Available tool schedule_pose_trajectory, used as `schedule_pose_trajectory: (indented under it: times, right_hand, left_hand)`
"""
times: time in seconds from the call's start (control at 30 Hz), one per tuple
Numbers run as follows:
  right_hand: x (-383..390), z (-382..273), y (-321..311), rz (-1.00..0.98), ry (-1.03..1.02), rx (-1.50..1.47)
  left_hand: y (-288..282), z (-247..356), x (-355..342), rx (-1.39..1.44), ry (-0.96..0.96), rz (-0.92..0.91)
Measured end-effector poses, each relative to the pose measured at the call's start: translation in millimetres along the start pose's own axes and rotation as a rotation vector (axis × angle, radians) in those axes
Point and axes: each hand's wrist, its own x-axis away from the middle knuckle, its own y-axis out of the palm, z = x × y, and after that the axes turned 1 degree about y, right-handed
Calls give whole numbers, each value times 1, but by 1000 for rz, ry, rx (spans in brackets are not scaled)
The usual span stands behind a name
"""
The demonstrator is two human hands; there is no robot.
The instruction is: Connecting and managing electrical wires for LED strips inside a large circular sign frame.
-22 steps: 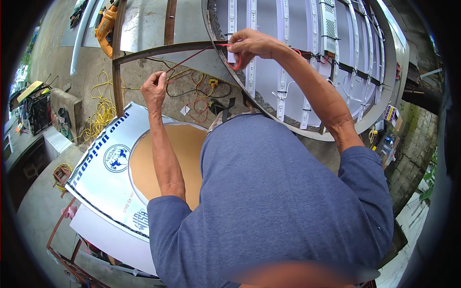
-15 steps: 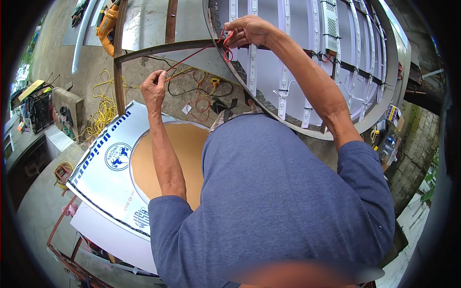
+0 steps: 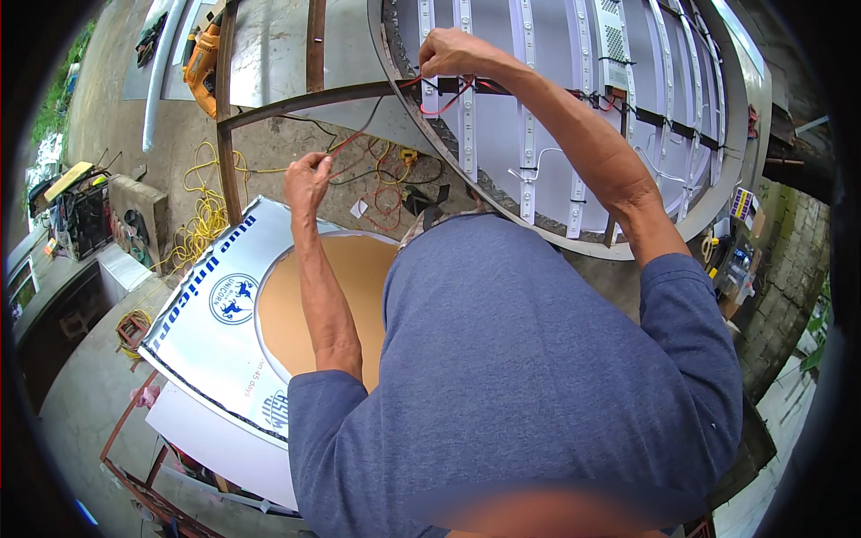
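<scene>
A thin red wire (image 3: 348, 143) runs from the pinched fingers of my left hand (image 3: 308, 184) up toward a brown metal bar (image 3: 309, 101). My right hand (image 3: 457, 52) is closed at the rim of a large round frame (image 3: 504, 218), its fingers bent down where the red wire passes; the fingertips are partly hidden. Beneath that hand, a red wire loop (image 3: 446, 108) hangs across white LED strips (image 3: 527, 134) fixed in rows inside the frame. A perforated metal box (image 3: 613, 45) is mounted among the strips.
An orange power tool (image 3: 203, 65) lies at the far left by an upright metal post (image 3: 227, 170). Tangled yellow cord (image 3: 204, 213) covers the floor beside it. Left of my body lies a printed white sheet (image 3: 193, 300) with a round tan area. Tools (image 3: 734, 255) sit at right.
My right hand has turned and its fingers have curled downward. The red loop beneath it has spread to the right over the strips. My left hand has shifted slightly right and down.
</scene>
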Motion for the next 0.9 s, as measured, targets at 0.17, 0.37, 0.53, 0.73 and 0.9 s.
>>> schedule_pose_trajectory:
  times: [0.17, 0.37, 0.53, 0.73, 0.9]
  right_hand:
    - [-3, 5, 10, 5, 3, -78]
    - [-8, 21, 20, 89, -115, -13]
    - [-11, 18, 36, 137, -138, 29]
    - [4, 12, 21, -4, 3, -109]
    - [18, 6, 32, 74, 11, -353]
  left_hand:
    - [33, 45, -17, 209, 208, -64]
    - [51, 102, -45, 598, 68, -39]
    - [44, 91, -49, 422, 183, 147]
    - [29, 67, -39, 439, 107, 171]
    - [19, 58, -31, 487, 43, 136]
